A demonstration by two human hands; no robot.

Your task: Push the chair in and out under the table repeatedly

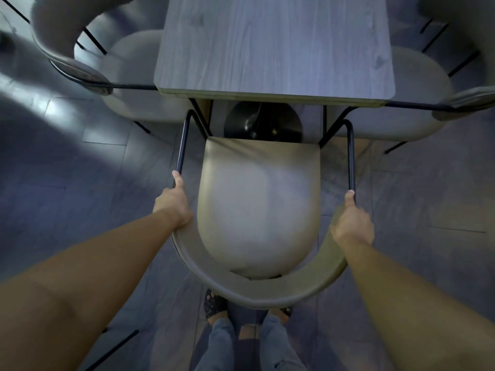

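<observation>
A beige padded chair [259,204] with a curved backrest and thin black metal arms stands in front of me, facing a grey wood-grain table [273,46]. The seat's front edge lies just short of the table's near edge, so almost the whole seat shows. My left hand [172,204] grips the chair's left arm where the black tube meets the backrest. My right hand [352,220] grips the right arm at the matching spot. The table's round black base [263,124] shows beyond the seat.
Two more beige chairs stand at the table's sides, one on the left [115,65] and one on the right [428,92], both partly under the tabletop. Grey floor tiles [80,170] surround everything. My feet in dark sandals [217,303] stand right behind the chair's backrest.
</observation>
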